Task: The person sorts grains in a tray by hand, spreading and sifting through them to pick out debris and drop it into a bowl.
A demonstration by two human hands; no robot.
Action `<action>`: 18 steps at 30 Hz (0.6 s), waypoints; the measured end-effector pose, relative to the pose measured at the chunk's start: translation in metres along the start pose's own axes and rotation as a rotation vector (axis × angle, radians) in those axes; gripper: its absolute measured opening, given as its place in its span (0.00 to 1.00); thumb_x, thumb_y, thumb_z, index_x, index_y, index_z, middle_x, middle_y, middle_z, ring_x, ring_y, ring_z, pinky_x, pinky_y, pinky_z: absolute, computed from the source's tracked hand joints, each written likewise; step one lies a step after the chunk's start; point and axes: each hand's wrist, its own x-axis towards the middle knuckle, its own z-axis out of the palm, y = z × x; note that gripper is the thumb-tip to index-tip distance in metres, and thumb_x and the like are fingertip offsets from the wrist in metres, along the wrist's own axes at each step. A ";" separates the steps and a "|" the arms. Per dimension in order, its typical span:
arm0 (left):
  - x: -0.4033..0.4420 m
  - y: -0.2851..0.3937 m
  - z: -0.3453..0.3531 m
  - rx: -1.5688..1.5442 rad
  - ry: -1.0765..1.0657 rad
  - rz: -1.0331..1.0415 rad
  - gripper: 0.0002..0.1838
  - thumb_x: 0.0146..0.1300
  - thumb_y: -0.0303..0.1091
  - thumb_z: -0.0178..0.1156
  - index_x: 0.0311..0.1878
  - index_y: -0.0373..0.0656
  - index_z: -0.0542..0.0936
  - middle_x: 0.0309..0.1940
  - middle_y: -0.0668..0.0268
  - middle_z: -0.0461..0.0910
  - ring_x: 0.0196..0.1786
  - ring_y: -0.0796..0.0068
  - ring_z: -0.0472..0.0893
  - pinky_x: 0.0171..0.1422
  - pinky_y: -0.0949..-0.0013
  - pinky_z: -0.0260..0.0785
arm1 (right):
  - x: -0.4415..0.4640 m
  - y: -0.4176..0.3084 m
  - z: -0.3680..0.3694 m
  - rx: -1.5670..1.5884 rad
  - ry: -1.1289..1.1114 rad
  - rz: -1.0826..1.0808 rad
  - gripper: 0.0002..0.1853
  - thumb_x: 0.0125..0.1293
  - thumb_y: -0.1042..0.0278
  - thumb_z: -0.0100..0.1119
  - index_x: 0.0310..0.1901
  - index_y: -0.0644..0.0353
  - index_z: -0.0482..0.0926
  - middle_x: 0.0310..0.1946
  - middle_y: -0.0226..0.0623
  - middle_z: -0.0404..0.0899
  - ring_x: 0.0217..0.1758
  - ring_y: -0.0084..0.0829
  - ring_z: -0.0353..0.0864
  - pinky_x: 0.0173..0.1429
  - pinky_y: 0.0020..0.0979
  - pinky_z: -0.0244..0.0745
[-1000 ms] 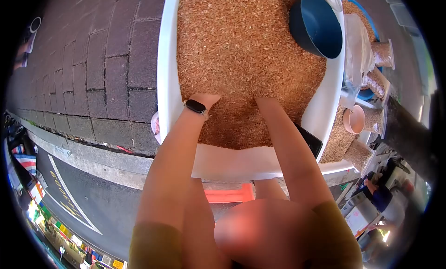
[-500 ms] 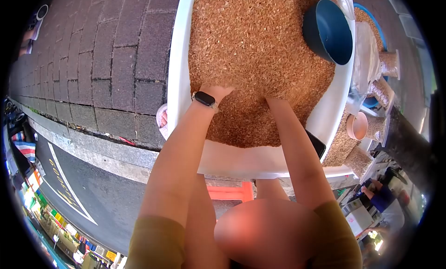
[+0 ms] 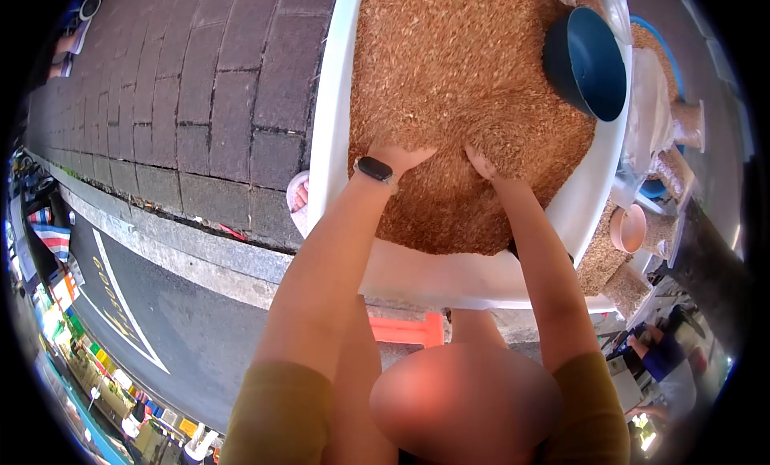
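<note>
Both my hands are sunk in a heap of loose reddish-brown flaky bits (image 3: 449, 56) that fills a white tub (image 3: 329, 120). My left hand (image 3: 403, 158), with a dark watch (image 3: 374, 169) at the wrist, shows its back and thumb; its fingers are buried. Just to its right, my right hand (image 3: 481, 162) points into the bits from the other side, and its fingertips are covered. A small gap of bits separates the two hands. Further up, a dark blue bowl (image 3: 597, 64) lies tilted on the heap against the tub's right wall.
Right of the tub stand clear bags (image 3: 650, 104) of dry goods, a pink bowl (image 3: 628, 228) and a blue-rimmed basin (image 3: 666, 48). A red stool (image 3: 405, 330) is near my legs. Brick paving (image 3: 192, 88) lies left; a person (image 3: 662, 353) is at lower right.
My right hand has come partly up out of the bits, showing more of its back and thumb side. More of my left thumb shows too. The whole view has shifted slightly.
</note>
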 end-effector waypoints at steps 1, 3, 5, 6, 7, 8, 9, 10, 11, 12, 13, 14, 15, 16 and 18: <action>-0.002 0.000 0.001 -0.020 0.030 0.004 0.46 0.56 0.75 0.42 0.71 0.53 0.64 0.71 0.60 0.62 0.73 0.56 0.59 0.77 0.57 0.48 | -0.002 0.001 0.001 0.009 -0.002 -0.007 0.29 0.66 0.42 0.47 0.63 0.52 0.71 0.64 0.44 0.70 0.67 0.41 0.67 0.69 0.37 0.64; -0.004 0.000 0.000 -0.062 0.094 0.017 0.46 0.55 0.72 0.51 0.72 0.53 0.63 0.72 0.61 0.61 0.74 0.57 0.58 0.77 0.59 0.49 | -0.008 0.002 0.002 0.034 -0.007 -0.025 0.30 0.66 0.42 0.48 0.63 0.52 0.71 0.64 0.44 0.69 0.68 0.41 0.67 0.69 0.37 0.64; 0.002 -0.004 0.008 -0.071 0.124 0.016 0.46 0.54 0.68 0.56 0.72 0.53 0.63 0.72 0.61 0.60 0.73 0.57 0.58 0.77 0.61 0.49 | -0.014 0.002 0.005 0.062 -0.019 -0.050 0.30 0.66 0.42 0.48 0.64 0.52 0.71 0.64 0.44 0.69 0.68 0.40 0.67 0.69 0.36 0.63; 0.008 -0.011 0.018 -0.058 0.124 0.009 0.45 0.54 0.66 0.58 0.71 0.53 0.63 0.72 0.61 0.61 0.73 0.57 0.59 0.77 0.61 0.49 | -0.018 0.001 0.007 0.076 -0.027 -0.063 0.30 0.66 0.42 0.48 0.64 0.52 0.70 0.65 0.43 0.69 0.68 0.40 0.67 0.70 0.36 0.63; 0.010 -0.014 0.024 -0.044 0.124 0.002 0.44 0.54 0.64 0.59 0.71 0.53 0.64 0.72 0.61 0.61 0.73 0.57 0.59 0.77 0.61 0.49 | -0.023 0.002 0.007 0.095 -0.038 -0.083 0.30 0.66 0.42 0.48 0.64 0.52 0.70 0.65 0.43 0.69 0.68 0.40 0.67 0.70 0.36 0.63; -0.002 -0.008 0.021 -0.122 0.118 -0.018 0.41 0.55 0.67 0.57 0.68 0.54 0.68 0.68 0.60 0.67 0.70 0.56 0.64 0.75 0.61 0.53 | -0.028 0.002 0.008 0.120 -0.048 -0.108 0.30 0.66 0.42 0.49 0.64 0.52 0.70 0.65 0.43 0.69 0.68 0.40 0.67 0.70 0.36 0.63; -0.013 -0.002 0.016 -0.109 0.079 -0.062 0.40 0.55 0.67 0.56 0.67 0.54 0.69 0.67 0.59 0.68 0.69 0.55 0.65 0.74 0.61 0.55 | -0.033 0.003 0.009 0.146 -0.068 -0.138 0.30 0.66 0.42 0.49 0.64 0.52 0.70 0.65 0.43 0.69 0.68 0.40 0.66 0.70 0.36 0.63; -0.025 0.007 0.008 -0.096 0.042 -0.105 0.39 0.55 0.67 0.55 0.66 0.55 0.71 0.66 0.59 0.70 0.68 0.55 0.67 0.73 0.61 0.57 | -0.039 0.003 0.009 0.175 -0.087 -0.173 0.31 0.66 0.42 0.49 0.64 0.52 0.70 0.65 0.43 0.69 0.68 0.40 0.66 0.70 0.36 0.63; -0.033 0.012 0.005 -0.084 0.005 -0.148 0.38 0.56 0.68 0.54 0.65 0.55 0.72 0.64 0.59 0.72 0.67 0.54 0.68 0.72 0.62 0.59 | -0.045 0.003 0.010 0.214 -0.118 -0.226 0.31 0.66 0.42 0.49 0.65 0.52 0.70 0.65 0.43 0.69 0.68 0.40 0.66 0.70 0.36 0.62; -0.029 0.008 0.014 -0.008 0.027 -0.160 0.32 0.61 0.60 0.51 0.63 0.50 0.74 0.62 0.58 0.74 0.64 0.54 0.71 0.69 0.61 0.62 | -0.050 0.004 0.010 0.256 -0.155 -0.286 0.31 0.66 0.42 0.49 0.65 0.51 0.69 0.65 0.43 0.68 0.69 0.40 0.66 0.71 0.35 0.62; -0.029 0.009 0.017 0.008 0.024 -0.116 0.31 0.61 0.59 0.51 0.62 0.51 0.75 0.61 0.58 0.75 0.63 0.53 0.72 0.68 0.60 0.63 | -0.054 0.005 0.011 0.298 -0.195 -0.348 0.31 0.66 0.42 0.50 0.65 0.51 0.69 0.65 0.43 0.68 0.69 0.40 0.66 0.71 0.35 0.62; -0.030 0.008 0.018 0.021 0.023 -0.074 0.30 0.61 0.59 0.51 0.61 0.51 0.76 0.59 0.57 0.76 0.62 0.52 0.72 0.67 0.59 0.64 | -0.058 0.004 0.013 0.329 -0.196 -0.361 0.31 0.66 0.42 0.50 0.65 0.51 0.69 0.65 0.43 0.68 0.69 0.40 0.66 0.71 0.35 0.62; -0.030 0.009 0.021 0.037 0.022 -0.031 0.29 0.61 0.58 0.51 0.60 0.51 0.77 0.58 0.56 0.76 0.61 0.52 0.73 0.66 0.58 0.65 | -0.062 0.003 0.014 0.355 -0.182 -0.354 0.31 0.65 0.42 0.50 0.65 0.51 0.69 0.65 0.43 0.68 0.69 0.40 0.66 0.71 0.35 0.62; -0.042 0.020 0.018 0.150 0.074 -0.048 0.26 0.61 0.55 0.51 0.51 0.46 0.82 0.51 0.53 0.80 0.55 0.51 0.77 0.61 0.56 0.68 | -0.066 0.002 0.017 0.377 -0.151 -0.340 0.31 0.65 0.42 0.50 0.65 0.51 0.69 0.66 0.43 0.68 0.69 0.40 0.65 0.71 0.35 0.62; -0.042 0.029 0.012 0.227 0.053 -0.060 0.26 0.60 0.56 0.52 0.47 0.43 0.83 0.46 0.52 0.82 0.51 0.51 0.80 0.57 0.57 0.71 | -0.075 -0.002 0.027 0.398 -0.020 -0.215 0.29 0.64 0.42 0.51 0.57 0.55 0.75 0.57 0.46 0.75 0.61 0.42 0.73 0.64 0.38 0.68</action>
